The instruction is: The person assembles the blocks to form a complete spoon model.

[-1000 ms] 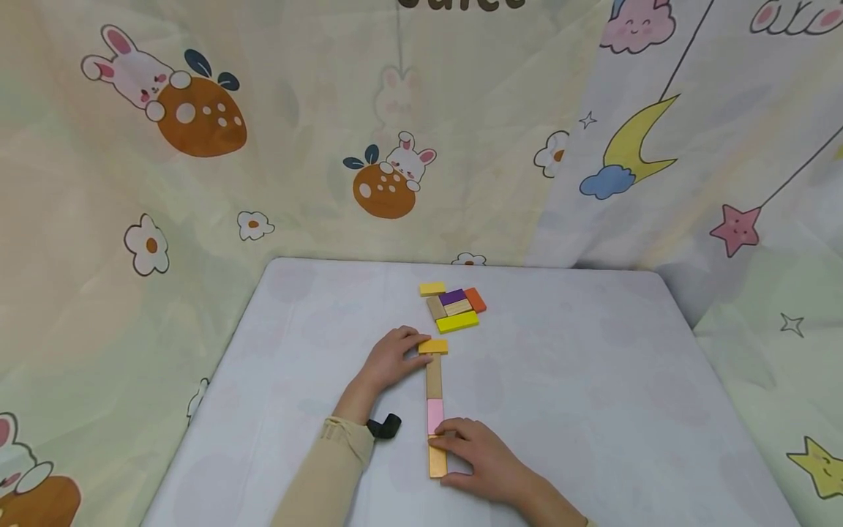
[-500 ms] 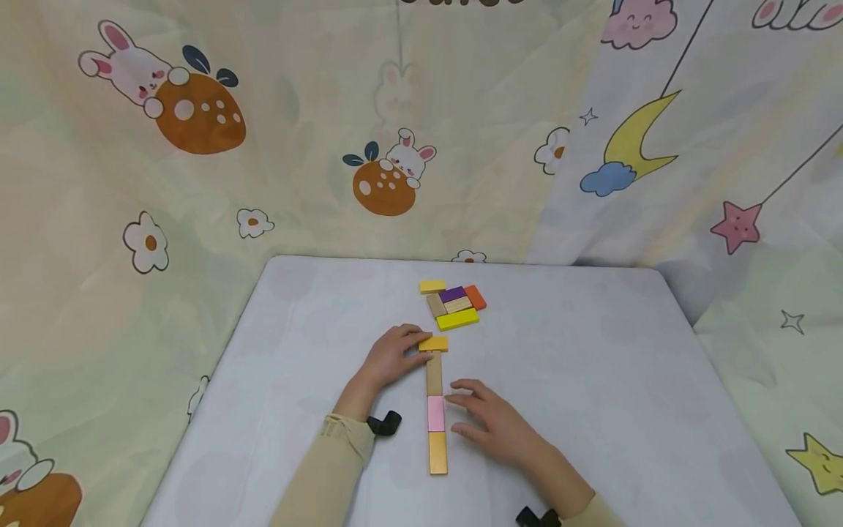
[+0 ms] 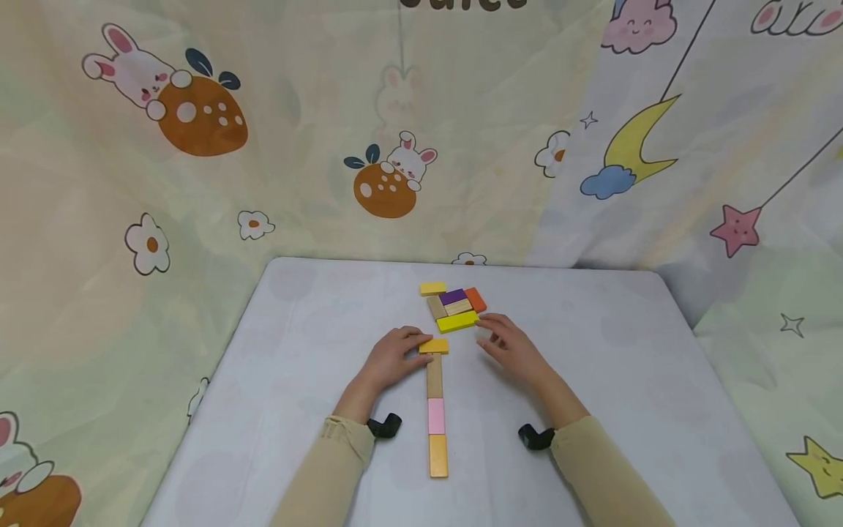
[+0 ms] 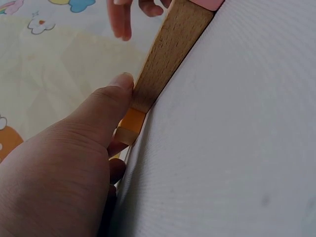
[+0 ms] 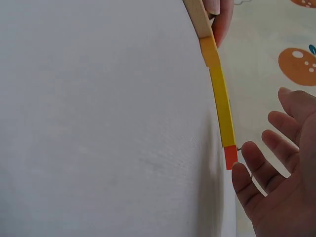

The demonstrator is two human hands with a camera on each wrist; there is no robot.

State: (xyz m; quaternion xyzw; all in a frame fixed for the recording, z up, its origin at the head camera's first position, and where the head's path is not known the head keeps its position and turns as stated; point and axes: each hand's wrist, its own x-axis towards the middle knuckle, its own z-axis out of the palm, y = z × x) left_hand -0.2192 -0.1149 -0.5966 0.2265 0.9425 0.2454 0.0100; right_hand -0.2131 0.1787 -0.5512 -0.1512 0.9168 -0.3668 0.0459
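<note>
A column of wooden blocks lies on the table: a gold block (image 3: 437, 456), a pink block (image 3: 436, 416) and a plain wood block (image 3: 435, 376), topped by a crosswise orange-yellow block (image 3: 433, 346). My left hand (image 3: 393, 356) pinches that crosswise block, thumb on the near side and fingers on the far side; the left wrist view shows its orange end (image 4: 133, 120) beside the thumb. Reaching in from the right, my right hand (image 3: 515, 350) has its fingers spread loosely, with fingertips right at the end of a bright yellow block (image 3: 457, 321). Nothing is in its grasp.
Behind the column is a loose cluster of a purple block (image 3: 452, 296), an orange-red block (image 3: 476, 299), a striped wood block (image 3: 458, 307), a tan block (image 3: 436, 307) and a small yellow block (image 3: 432, 289). A cartoon-printed cloth (image 3: 303, 146) hangs beyond the white table (image 3: 593, 329).
My right hand has let go of the gold block at the column's near end and moved away to the bright yellow block. The left hand stays on the crosswise block.
</note>
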